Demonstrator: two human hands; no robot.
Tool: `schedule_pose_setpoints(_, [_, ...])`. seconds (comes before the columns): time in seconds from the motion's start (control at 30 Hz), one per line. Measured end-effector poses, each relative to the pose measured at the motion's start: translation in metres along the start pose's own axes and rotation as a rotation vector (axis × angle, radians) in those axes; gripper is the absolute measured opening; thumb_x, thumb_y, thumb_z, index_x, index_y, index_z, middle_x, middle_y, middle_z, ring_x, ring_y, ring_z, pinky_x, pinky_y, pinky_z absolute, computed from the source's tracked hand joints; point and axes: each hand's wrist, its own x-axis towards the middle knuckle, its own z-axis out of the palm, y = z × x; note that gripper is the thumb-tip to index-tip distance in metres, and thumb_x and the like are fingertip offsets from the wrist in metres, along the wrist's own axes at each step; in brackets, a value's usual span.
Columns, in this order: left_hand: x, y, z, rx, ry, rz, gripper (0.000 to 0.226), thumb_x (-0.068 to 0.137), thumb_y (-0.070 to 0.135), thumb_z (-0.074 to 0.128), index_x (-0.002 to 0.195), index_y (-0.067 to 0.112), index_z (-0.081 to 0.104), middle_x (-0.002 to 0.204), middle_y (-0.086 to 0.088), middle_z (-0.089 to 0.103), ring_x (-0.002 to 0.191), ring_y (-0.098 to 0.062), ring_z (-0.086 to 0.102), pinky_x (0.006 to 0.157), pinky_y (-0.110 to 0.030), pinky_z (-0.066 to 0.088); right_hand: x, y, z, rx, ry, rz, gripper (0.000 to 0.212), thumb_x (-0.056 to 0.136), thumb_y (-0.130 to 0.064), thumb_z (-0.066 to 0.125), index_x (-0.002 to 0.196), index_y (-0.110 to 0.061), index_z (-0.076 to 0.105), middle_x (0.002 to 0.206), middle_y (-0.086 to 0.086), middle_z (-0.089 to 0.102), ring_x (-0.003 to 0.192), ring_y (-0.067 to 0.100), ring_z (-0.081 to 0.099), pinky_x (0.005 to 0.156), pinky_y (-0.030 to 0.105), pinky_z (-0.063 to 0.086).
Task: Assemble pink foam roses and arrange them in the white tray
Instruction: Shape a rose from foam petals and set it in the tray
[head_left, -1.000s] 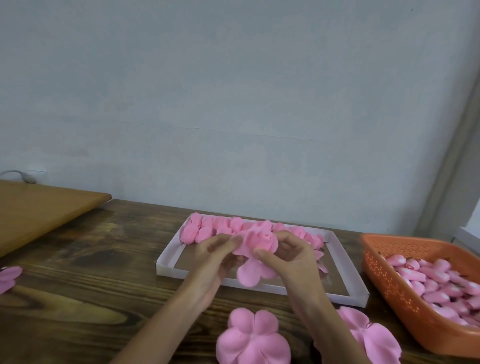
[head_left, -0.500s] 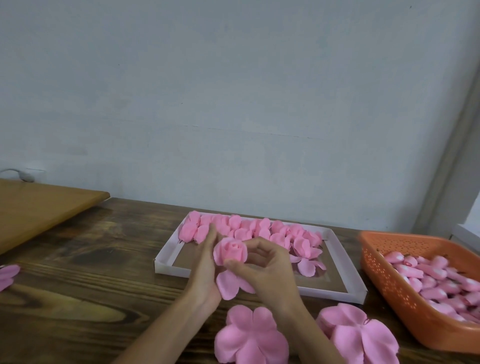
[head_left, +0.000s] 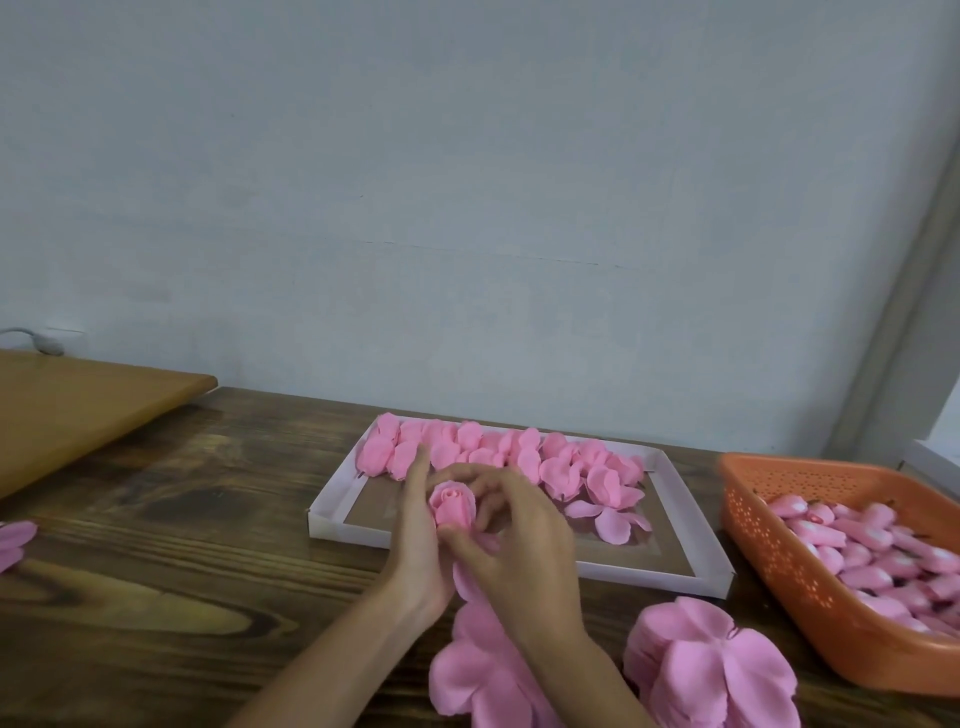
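Wooden table (head_left: 208, 519): curled fingers (head_left: 511, 491) around rose (head_left: 453, 501)

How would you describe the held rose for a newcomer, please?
Start at the white tray mid-table. Over its near-left edge, left hand and right hand hold one pink rose. Unlike the roses lying along the far side, it is a tight, upright bud.
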Motion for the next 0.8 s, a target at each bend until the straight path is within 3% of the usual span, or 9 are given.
schedule_pose_setpoints(0.07, [-0.002,0.0,0.001,0.083,-0.003,-0.021,0.05,0.088,0.062,0.064,0.064,0.018,0.059,0.065,-0.003,0.048,0.058,-0.015,0.057,0.056,-0.026,0.048,-0.002,0.0,0.002,-0.176,0.038,-0.059,0.033,0.071,-0.034,0.081,0.094,-0.034,0.057,0.084,-0.017,0.057,0.083,0.005,0.05,0.066,0.025,0.045])
schedule_pose_setpoints(0.17, [-0.001,-0.001,-0.004,0.136,0.025,-0.022,0.042,0.084,0.057,0.072,0.067,0.019,0.064,0.069,-0.002,0.057,0.064,-0.014,0.064,0.058,-0.025,0.055,-0.005,-0.002,0.006,-0.365,0.051,-0.239,0.033,0.077,-0.025,0.081,0.108,-0.028,0.07,0.1,-0.018,0.065,0.092,0.01,0.048,0.073,0.022,0.044])
schedule_pose_setpoints(0.23, [0.003,0.001,-0.009,0.155,0.046,0.011,0.044,0.09,0.055,0.069,0.064,0.02,0.067,0.071,-0.002,0.064,0.067,-0.016,0.069,0.059,-0.027,0.056,-0.005,-0.005,0.006,-0.404,0.082,-0.307,0.025,0.08,-0.024,0.08,0.104,-0.026,0.075,0.104,-0.012,0.067,0.093,0.015,0.05,0.076,0.029,0.05])
schedule_pose_setpoints(0.33, [0.006,0.011,-0.012,0.133,0.115,0.065,0.049,0.094,0.053,0.067,0.058,0.02,0.058,0.07,-0.003,0.058,0.066,-0.02,0.063,0.064,-0.032,0.054,-0.001,-0.006,-0.001,-0.413,0.034,-0.367,0.015,0.082,-0.026,0.074,0.096,-0.031,0.073,0.099,-0.01,0.06,0.095,0.016,0.047,0.078,0.033,0.048])
schedule_pose_setpoints(0.43, [0.012,0.018,-0.017,0.073,0.159,0.084,0.056,0.097,0.052,0.064,0.053,0.019,0.054,0.062,-0.001,0.053,0.056,-0.018,0.06,0.055,-0.029,0.054,0.002,-0.002,-0.014,-0.334,-0.164,-0.402,0.024,0.079,-0.031,0.065,0.102,-0.039,0.07,0.112,-0.012,0.053,0.107,0.014,0.045,0.087,0.031,0.045])
schedule_pose_setpoints(0.53, [0.016,0.021,-0.021,-0.01,0.166,0.074,0.058,0.098,0.051,0.063,0.049,0.02,0.063,0.057,-0.001,0.057,0.048,-0.016,0.057,0.051,-0.027,0.055,0.003,0.005,-0.019,-0.321,-0.304,-0.422,0.041,0.069,-0.023,0.073,0.106,-0.039,0.071,0.121,-0.013,0.052,0.113,0.014,0.045,0.089,0.032,0.046])
schedule_pose_setpoints(0.63, [0.02,0.024,-0.025,-0.029,0.143,0.046,0.051,0.094,0.059,0.062,0.071,0.014,0.062,0.077,-0.009,0.054,0.062,-0.023,0.051,0.059,-0.034,0.046,0.003,0.006,-0.017,-0.348,-0.259,-0.423,0.027,0.074,-0.023,0.076,0.098,-0.035,0.075,0.117,-0.009,0.058,0.11,0.015,0.048,0.086,0.034,0.049])
schedule_pose_setpoints(0.73, [0.022,0.024,-0.025,-0.041,0.099,0.031,0.063,0.093,0.065,0.056,0.06,0.012,0.058,0.058,-0.007,0.049,0.046,-0.02,0.045,0.05,-0.027,0.038,0.003,0.004,-0.015,-0.344,-0.208,-0.429,0.021,0.078,-0.015,0.077,0.089,-0.032,0.078,0.115,-0.005,0.062,0.109,0.018,0.053,0.085,0.037,0.051])
schedule_pose_setpoints(0.8, [0.021,0.023,-0.023,-0.074,0.074,0.041,0.068,0.096,0.067,0.051,0.059,0.011,0.058,0.057,-0.006,0.047,0.044,-0.02,0.042,0.053,-0.025,0.037,0.003,0.004,-0.015,-0.294,-0.19,-0.427,0.021,0.081,-0.015,0.079,0.09,-0.033,0.079,0.116,-0.006,0.062,0.112,0.016,0.052,0.088,0.037,0.05])
